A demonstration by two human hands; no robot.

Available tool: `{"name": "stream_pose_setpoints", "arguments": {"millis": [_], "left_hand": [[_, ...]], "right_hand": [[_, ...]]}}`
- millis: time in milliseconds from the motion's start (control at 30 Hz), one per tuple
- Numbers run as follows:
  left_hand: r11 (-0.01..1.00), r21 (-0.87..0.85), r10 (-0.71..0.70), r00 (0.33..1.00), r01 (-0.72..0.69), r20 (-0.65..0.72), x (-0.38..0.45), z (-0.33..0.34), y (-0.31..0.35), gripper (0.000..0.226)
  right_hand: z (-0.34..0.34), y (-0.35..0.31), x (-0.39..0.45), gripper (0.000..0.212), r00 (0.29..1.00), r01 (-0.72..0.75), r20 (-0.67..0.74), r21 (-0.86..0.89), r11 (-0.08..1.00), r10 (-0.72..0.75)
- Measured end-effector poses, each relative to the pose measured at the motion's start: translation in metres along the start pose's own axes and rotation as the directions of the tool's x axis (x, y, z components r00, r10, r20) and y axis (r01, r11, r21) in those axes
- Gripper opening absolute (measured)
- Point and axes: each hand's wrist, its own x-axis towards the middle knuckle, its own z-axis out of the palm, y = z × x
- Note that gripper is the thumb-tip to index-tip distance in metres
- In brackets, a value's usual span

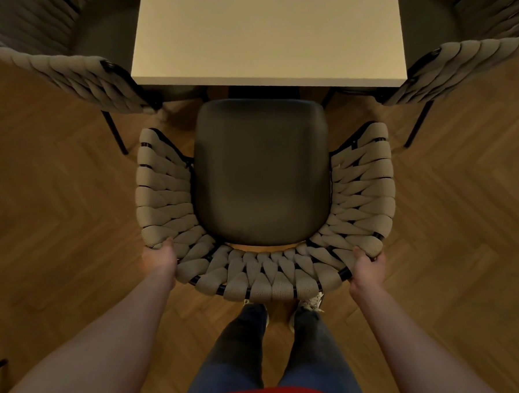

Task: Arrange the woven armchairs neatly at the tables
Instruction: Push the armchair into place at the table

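Both hands grip the woven armchair [264,196] by its curved back rim, left hand [159,255] and right hand [367,266] closed over the rear corners. Its open front faces the pale rectangular surface [270,31], dark padded seat just short of the edge. Two matching armchairs flank it on herringbone wood floor [56,200].

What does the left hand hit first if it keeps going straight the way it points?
The left hand already grips the woven armchair at its back corner, so it meets that weave at once. Pushed onward, the chair would likely slide toward the table; depth is unclear.
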Motion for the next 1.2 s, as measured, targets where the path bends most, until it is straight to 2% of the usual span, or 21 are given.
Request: {"name": "stream_pose_setpoints", "arguments": {"millis": [133, 533, 1200], "left_hand": [[1.0, -0.014, 0.003, 1.0, -0.003, 0.004, 0.0, 0.0, -0.002, 0.047], [0.999, -0.028, 0.019, 0.999, -0.018, 0.043, -0.014, 0.009, -0.004, 0.045], [1.0, -0.02, 0.017, 0.998, -0.016, 0.065, -0.007, 0.022, 0.015, 0.045]], "right_hand": [[-0.001, 0.0, 0.0, 0.051, 1.0, -0.002, -0.031, -0.012, 1.0, 0.001], [-0.012, -0.014, 0.008, 0.039, 0.999, 0.003, -0.033, -0.047, 0.999, -0.005], [0.0, -0.031, 0.015, 0.045, 1.0, -0.023, -0.019, -0.005, 1.0, 0.022]]}}
